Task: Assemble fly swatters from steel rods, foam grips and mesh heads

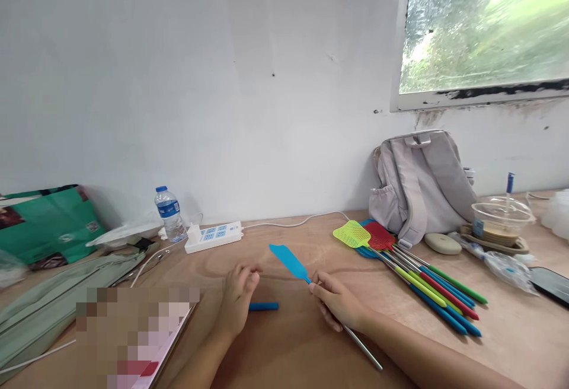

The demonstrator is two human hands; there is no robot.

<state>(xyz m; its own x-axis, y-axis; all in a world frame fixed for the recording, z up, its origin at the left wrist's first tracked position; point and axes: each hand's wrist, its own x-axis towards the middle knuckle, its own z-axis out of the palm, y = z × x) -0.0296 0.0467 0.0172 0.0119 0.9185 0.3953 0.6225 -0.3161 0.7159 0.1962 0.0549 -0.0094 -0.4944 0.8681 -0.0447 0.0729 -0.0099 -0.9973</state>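
Note:
My right hand point(333, 303) is closed around the neck of a blue fly swatter point(290, 261). Its flat head points up and to the left, and a bare metal rod point(363, 348) comes out below the hand. A short blue handle tube point(267, 306) lies on the table, its left end hidden behind my left hand point(240, 294). That hand hovers left of the swatter head with loosely bent fingers apart, and nothing shows in it. To the right lies a bunch of fly swatters point(418, 273) with yellow, red, blue and green parts.
Along the wall stand a water bottle point(171, 214), a white power strip point(216, 236) and a grey backpack point(420, 187). A plastic cup point(500, 223), an oval beige case point(443, 244) and a dark phone point(551, 285) are at right. Green cloth point(57, 300) and a green bag point(53, 226) lie left.

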